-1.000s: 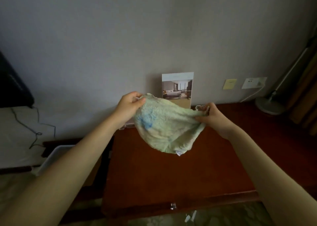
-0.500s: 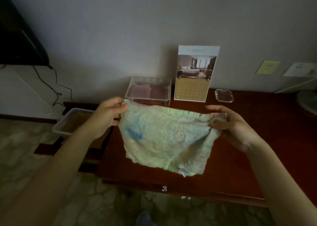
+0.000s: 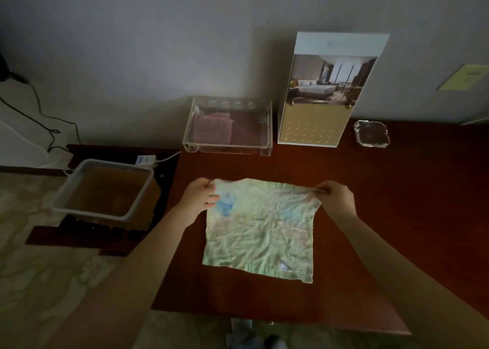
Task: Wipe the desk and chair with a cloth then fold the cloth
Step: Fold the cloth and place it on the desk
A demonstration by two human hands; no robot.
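Observation:
A pale green cloth (image 3: 260, 229) with blue stains lies spread flat on the dark red-brown desk (image 3: 383, 216), its near edge toward me. My left hand (image 3: 199, 197) pinches the cloth's far left corner. My right hand (image 3: 336, 195) pinches the far right corner. Both far corners are held just above the desk top. No chair is in view.
At the desk's back stand a clear acrylic tray (image 3: 229, 127) with a pink cloth, an upright calendar card (image 3: 325, 92) and a glass ashtray (image 3: 371, 137). Left of the desk, a white plastic tub (image 3: 103, 190) sits on a low stand. Cables run along the wall.
The cloth went from hanging in the air between my hands to lying spread on the desk. My view tilted further down and closer to the desk.

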